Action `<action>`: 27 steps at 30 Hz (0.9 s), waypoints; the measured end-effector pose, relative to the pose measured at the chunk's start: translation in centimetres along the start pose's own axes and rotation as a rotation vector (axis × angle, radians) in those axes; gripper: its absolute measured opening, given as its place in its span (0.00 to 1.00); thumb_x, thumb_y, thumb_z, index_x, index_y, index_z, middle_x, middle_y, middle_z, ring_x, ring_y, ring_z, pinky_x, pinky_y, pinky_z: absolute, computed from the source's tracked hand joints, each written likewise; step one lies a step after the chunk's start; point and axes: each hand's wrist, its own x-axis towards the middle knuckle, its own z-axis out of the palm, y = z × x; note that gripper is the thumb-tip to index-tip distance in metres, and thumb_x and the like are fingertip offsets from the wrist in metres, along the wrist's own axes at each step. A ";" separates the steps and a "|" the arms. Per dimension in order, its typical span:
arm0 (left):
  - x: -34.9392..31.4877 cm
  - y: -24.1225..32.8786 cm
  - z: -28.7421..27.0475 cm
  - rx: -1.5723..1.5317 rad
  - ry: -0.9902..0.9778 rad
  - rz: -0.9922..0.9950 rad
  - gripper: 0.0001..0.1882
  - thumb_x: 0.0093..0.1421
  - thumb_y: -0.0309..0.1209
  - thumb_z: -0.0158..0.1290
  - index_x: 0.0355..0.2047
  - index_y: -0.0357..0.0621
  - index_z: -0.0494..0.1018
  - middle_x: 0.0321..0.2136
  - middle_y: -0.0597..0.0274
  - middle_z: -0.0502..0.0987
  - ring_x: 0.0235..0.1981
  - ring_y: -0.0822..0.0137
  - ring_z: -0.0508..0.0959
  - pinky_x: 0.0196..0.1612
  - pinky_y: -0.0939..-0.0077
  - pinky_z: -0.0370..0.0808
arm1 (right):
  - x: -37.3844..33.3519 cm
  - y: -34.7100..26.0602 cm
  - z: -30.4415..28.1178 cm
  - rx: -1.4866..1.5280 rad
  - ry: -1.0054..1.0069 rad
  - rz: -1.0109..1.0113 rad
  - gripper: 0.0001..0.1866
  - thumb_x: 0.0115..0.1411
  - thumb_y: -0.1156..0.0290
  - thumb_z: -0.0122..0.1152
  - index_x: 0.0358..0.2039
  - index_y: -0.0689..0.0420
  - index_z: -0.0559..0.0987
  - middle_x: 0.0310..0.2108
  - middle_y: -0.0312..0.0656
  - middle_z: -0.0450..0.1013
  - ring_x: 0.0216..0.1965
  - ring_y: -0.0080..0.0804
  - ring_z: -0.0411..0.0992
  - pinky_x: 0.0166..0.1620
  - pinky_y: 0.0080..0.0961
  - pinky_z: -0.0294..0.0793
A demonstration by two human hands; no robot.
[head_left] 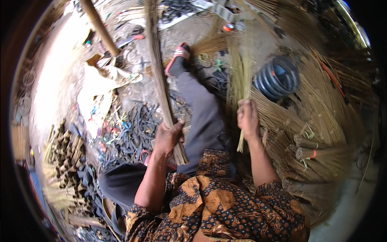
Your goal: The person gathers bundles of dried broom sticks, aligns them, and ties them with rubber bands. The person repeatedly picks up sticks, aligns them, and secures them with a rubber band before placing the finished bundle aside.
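My left hand [167, 137] is closed around a long bundle of brown broom straw [158, 68]. The bundle stands over my lap, its cut lower end by my thigh and its upper part reaching to the top of the view. In my closed right hand [248, 117] is a thinner bunch of yellow-green broom straw [247, 60], whose short butt ends poke out below the fist. The two bunches are apart, on either side of my stretched-out leg [199, 101]. Beside the bunch on the right, more pale straw [234, 68] shows, partly overlapping it.
A dark ribbed bucket [278, 78] stands right of my leg, with large heaps of straw [322, 101] around it. Dark rubber-like strips [135, 129] litter the floor at left, near a pale sack [96, 99]. Tied bundles [66, 157] are stacked lower left. A wooden post [100, 28] rises beyond.
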 end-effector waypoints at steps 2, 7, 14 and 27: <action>0.2 0.4 0.3 -0.059 -0.017 0.031 0.15 0.66 0.37 0.64 0.37 0.43 0.70 0.21 0.68 0.73 0.17 0.75 0.74 0.20 0.81 0.72 | -2.6 0.5 4.4 -0.089 -0.222 -0.078 0.14 0.77 0.58 0.44 0.43 0.55 0.73 0.26 0.34 0.66 0.22 0.23 0.64 0.24 0.25 0.64; 0.4 2.3 0.4 -0.110 0.011 0.238 0.15 0.65 0.37 0.65 0.40 0.40 0.73 0.26 0.66 0.77 0.24 0.76 0.75 0.28 0.77 0.74 | -7.7 1.3 12.2 -0.410 -0.465 -0.557 0.11 0.75 0.66 0.49 0.42 0.61 0.70 0.25 0.53 0.73 0.26 0.49 0.77 0.30 0.48 0.72; -0.7 6.4 -4.0 0.340 0.184 0.279 0.06 0.67 0.30 0.56 0.36 0.41 0.76 0.21 0.66 0.78 0.23 0.73 0.79 0.29 0.76 0.76 | -3.8 -3.2 14.5 -0.298 -0.680 -0.459 0.37 0.69 0.48 0.60 0.65 0.67 0.67 0.58 0.62 0.69 0.58 0.51 0.73 0.60 0.41 0.75; 1.4 3.6 -3.4 0.393 0.096 0.569 0.29 0.53 0.31 0.68 0.52 0.33 0.71 0.31 0.57 0.82 0.36 0.66 0.81 0.44 0.70 0.77 | -2.9 -11.5 22.3 0.321 -0.643 -0.355 0.10 0.67 0.69 0.66 0.44 0.61 0.80 0.20 0.28 0.70 0.18 0.15 0.68 0.23 0.18 0.69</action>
